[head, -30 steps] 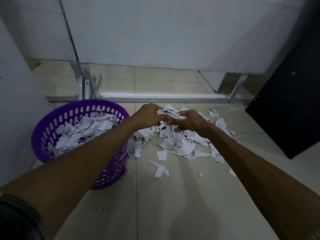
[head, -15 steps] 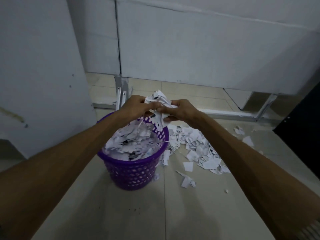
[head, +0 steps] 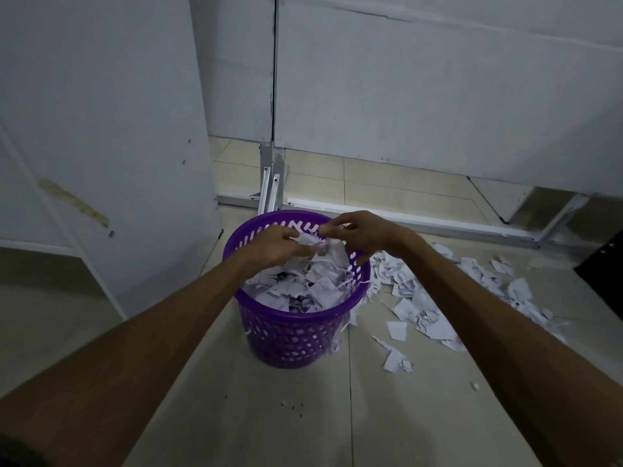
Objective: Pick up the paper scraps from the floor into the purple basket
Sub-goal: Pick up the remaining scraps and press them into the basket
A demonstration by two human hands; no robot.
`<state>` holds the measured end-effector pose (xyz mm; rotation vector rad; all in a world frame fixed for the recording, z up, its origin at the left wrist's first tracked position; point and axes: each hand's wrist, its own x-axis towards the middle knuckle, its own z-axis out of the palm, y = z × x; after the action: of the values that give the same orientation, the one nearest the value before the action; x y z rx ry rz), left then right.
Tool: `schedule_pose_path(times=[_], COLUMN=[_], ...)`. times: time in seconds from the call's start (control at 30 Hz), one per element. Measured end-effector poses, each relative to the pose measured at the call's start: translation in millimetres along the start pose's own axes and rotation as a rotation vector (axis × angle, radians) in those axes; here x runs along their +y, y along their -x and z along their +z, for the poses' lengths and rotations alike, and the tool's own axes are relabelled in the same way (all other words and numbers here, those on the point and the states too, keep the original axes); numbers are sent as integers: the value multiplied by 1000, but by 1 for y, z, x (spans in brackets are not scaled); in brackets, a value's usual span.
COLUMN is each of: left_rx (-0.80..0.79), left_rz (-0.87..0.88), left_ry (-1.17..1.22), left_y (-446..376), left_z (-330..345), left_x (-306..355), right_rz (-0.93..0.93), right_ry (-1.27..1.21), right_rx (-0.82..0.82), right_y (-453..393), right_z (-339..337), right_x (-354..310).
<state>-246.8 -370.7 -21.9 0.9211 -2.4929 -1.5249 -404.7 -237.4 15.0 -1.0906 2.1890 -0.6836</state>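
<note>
While both hands (head: 279, 247) (head: 362, 235) let a paper handful (head: 325, 256) go, fingers loosened, the purple basket (head: 290, 332) lies directly below — floor scraps (head: 435, 318) nearer the right hand.

The floor (head: 387, 416) is pale tile with thin grout lines. A purple basket (head: 296, 335) stands upright on it, heaped with torn paper. Just to its right, paper scraps (head: 435, 298) lie scattered in a loose drift, a few touching the basket's foot, and one small crumb (head: 475, 386) lies apart, nearer the camera.
</note>
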Motion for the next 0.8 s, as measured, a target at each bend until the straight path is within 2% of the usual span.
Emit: schedule_pose_path(times=[0.1, 0.2, 0.27, 0.43, 0.67, 0.73, 0.8], left_rx=[73, 181, 191, 10, -164, -119, 16], left_rz=[41, 161, 239, 249, 126, 106, 138], left_ry=[15, 84, 90, -87, -224, -195, -171], left_y=[-6, -5, -6, -8, -14, -17, -22], left_z=[2, 6, 8, 22, 42, 44, 43], left_x=[-3, -3, -3, -9, -9, -8, -5], right_rz=[-54, -107, -139, -221, -223, -217, -199], right_ry=[-45, -115, -166, 140, 68, -59, -196], right_rx=[158, 276, 238, 155, 166, 200, 265], right_y=[1, 1, 2, -1, 0, 1, 5], right_z=[2, 5, 6, 15, 19, 16, 10], right_x=[9, 18, 24, 33, 34, 38, 43])
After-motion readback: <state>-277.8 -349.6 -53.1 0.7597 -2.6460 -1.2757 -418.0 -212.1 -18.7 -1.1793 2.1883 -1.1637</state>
